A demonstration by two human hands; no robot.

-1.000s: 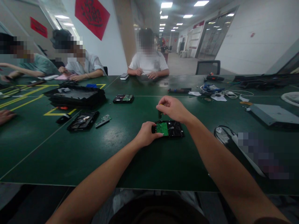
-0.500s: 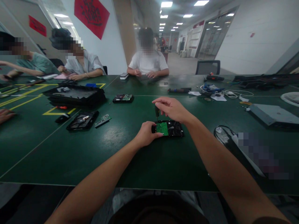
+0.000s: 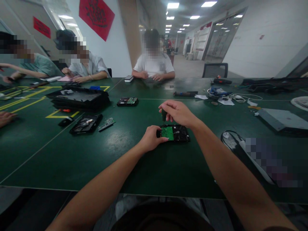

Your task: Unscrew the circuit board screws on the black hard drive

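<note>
On the table (image 3: 96, 154) close by, the left hand (image 3: 151, 138) clasps the drive (image 3: 180, 134) by its edge, the board (image 3: 167, 132) not yet off, while just beyond the right hand (image 3: 178, 112) pinches a screwdriver (image 3: 164, 115) upright over that board.

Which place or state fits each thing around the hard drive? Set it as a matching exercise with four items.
1. left hand
2. right hand
3. screwdriver
4. loose circuit board

A. lies left on the table, beside an open black casing
B. stands upright over the hard drive
C. holds the hard drive's left edge
D. grips the screwdriver from above

Pairs: 1-C, 2-D, 3-B, 4-A
</note>
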